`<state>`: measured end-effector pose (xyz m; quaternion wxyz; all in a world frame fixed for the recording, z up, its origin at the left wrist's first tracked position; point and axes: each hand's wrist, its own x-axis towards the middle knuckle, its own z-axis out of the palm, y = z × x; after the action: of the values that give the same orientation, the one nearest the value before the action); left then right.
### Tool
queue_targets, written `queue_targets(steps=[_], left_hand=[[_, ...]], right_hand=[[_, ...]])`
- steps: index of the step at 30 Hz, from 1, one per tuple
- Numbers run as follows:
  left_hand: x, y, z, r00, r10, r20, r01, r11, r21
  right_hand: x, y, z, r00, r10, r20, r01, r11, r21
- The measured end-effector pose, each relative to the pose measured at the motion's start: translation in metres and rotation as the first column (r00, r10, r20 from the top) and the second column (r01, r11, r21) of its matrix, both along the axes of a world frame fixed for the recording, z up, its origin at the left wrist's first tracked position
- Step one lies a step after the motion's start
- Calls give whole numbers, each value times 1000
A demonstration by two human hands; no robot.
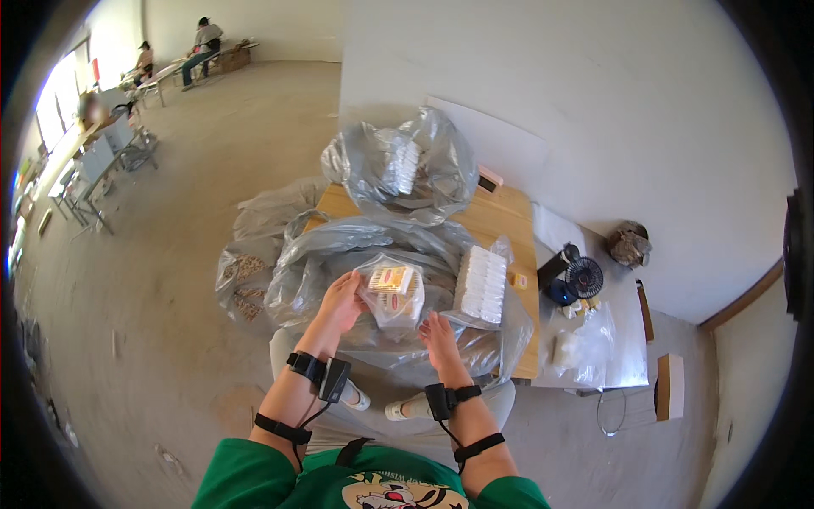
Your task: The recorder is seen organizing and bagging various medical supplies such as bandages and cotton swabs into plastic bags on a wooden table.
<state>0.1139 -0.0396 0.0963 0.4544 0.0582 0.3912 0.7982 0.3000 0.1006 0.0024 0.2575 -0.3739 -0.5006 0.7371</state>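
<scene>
In front of me is a clear plastic bag [398,313] holding small packs with yellow and red labels [392,279]; thin pale sticks seem to show inside them. My left hand [342,301] grips the bag's left edge, the fingers partly behind the film. Just off the bag's lower right side, my right hand [438,339] has its fingers stretched out and apart, with nothing visible in it. Beneath lies a large grey translucent plastic sack [322,254], spread over the wooden table. Right of the bag, a wrapped block of white packs [481,287] rests on the sack.
Behind stands another grey sack [356,161] with white packs inside. On the wooden table [521,246] is a small pink-framed device [489,180]. A side table to the right carries a black fan [583,276] and clear bags [593,343]. Several people sit at far tables.
</scene>
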Motion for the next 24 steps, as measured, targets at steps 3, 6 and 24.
queue_targets(steps=[3, 6, 24], left_hand=[[-1, 0, 13, 982, -18, 189, -17, 983, 182], [-8, 3, 20, 962, -101, 252, 24, 957, 290], [-57, 12, -145, 380, -599, -705, -366, 602, -709]], right_hand=[[6, 2, 5, 996, -61, -69, 39, 959, -282], [4, -5, 50, 861, 35, -508, -334, 792, -511], [-58, 73, 144, 940, -179, 289, -213, 354, 911]])
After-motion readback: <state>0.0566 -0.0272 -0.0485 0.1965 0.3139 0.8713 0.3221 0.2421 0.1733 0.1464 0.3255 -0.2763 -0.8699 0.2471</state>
